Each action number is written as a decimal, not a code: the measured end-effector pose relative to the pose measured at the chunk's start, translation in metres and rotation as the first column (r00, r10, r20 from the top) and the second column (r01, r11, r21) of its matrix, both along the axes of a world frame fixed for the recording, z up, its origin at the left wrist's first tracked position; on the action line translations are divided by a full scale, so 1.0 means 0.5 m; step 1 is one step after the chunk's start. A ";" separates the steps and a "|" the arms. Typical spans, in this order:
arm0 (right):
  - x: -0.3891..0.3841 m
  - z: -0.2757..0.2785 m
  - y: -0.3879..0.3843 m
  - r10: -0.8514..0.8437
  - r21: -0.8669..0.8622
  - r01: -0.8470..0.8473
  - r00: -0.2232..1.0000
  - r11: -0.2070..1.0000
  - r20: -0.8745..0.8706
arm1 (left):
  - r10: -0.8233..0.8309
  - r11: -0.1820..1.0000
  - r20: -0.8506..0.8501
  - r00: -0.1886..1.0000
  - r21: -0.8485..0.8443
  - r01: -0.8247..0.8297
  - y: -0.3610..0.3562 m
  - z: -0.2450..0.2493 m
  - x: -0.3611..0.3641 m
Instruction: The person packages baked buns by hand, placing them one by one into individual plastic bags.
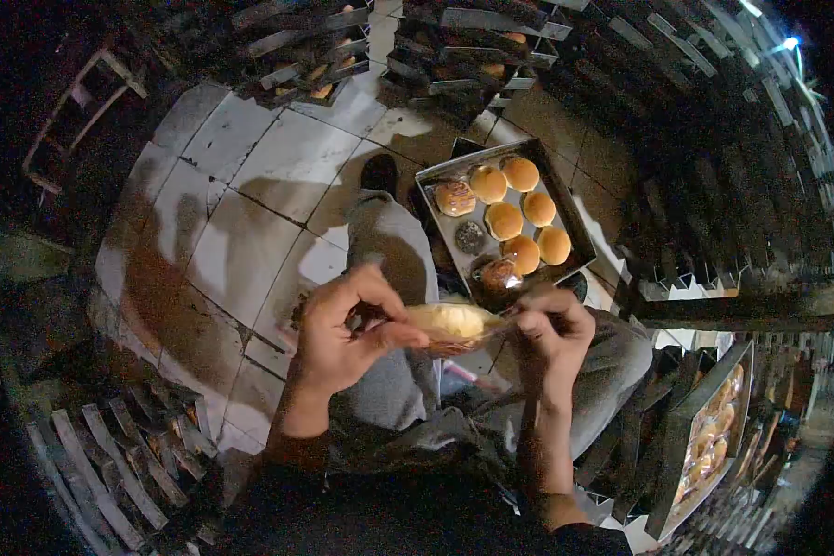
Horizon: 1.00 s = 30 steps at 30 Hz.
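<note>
**Bun wrapping: early stage, most of tray still bare**

Progress, judged from the layout: most remained to be done. Six bare buns (503,221) sat unwrapped in the floor tray (477,153), right of centre. Two glossy pieces (455,197) there looked already bagged, though blur prevented certainty. One dark round spot (470,237) could not be identified.

Containers:
- Stacked racks (473,46), top of frame: orange-brown buns glimpsed between the slats, count unreadable.
- Floor tray: contents as above.
- Second tray (676,435), lower right, seen edge-on: a row of pale buns.

Hands: left hand (338,334), centre, was closed round one end of the bun (454,322). Right hand (551,329) was pinched narrowly on the clear wrapper (491,326) at the other end. The bun was held over the lap, just below the floor tray.
</note>
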State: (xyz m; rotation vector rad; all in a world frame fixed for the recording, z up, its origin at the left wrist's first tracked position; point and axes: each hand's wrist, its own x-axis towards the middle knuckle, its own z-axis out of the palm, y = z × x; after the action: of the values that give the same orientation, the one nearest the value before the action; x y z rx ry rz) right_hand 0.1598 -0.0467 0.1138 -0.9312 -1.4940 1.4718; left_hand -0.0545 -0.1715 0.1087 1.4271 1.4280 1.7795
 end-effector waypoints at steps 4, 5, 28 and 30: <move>-0.067 0.003 0.053 0.049 -0.217 -0.032 0.996 0.976 0.073 | 0.190 0.979 0.074 0.979 -0.093 -0.183 0.076 -0.023 -0.002; -0.062 -0.067 0.081 0.018 -0.419 -0.112 0.975 0.901 -0.221 | 0.193 0.978 0.068 0.979 -0.089 -0.186 0.065 -0.019 0.000; 0.006 -0.356 -0.161 0.220 -0.744 -0.385 0.923 0.546 -0.316 | 0.397 0.651 0.232 0.888 -0.753 -0.094 -0.189 -0.102 0.111; 0.020 -0.333 -0.178 0.185 -0.764 -0.363 0.931 0.533 -0.313 | 0.370 0.703 0.297 0.880 -0.709 -0.056 -0.190 -0.099 0.140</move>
State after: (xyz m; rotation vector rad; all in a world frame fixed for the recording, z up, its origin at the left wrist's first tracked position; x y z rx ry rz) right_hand 0.1697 -0.1358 -0.0525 -1.0293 -0.7666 2.5237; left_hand 0.0156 -0.2664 0.0593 0.4576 1.7863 1.3162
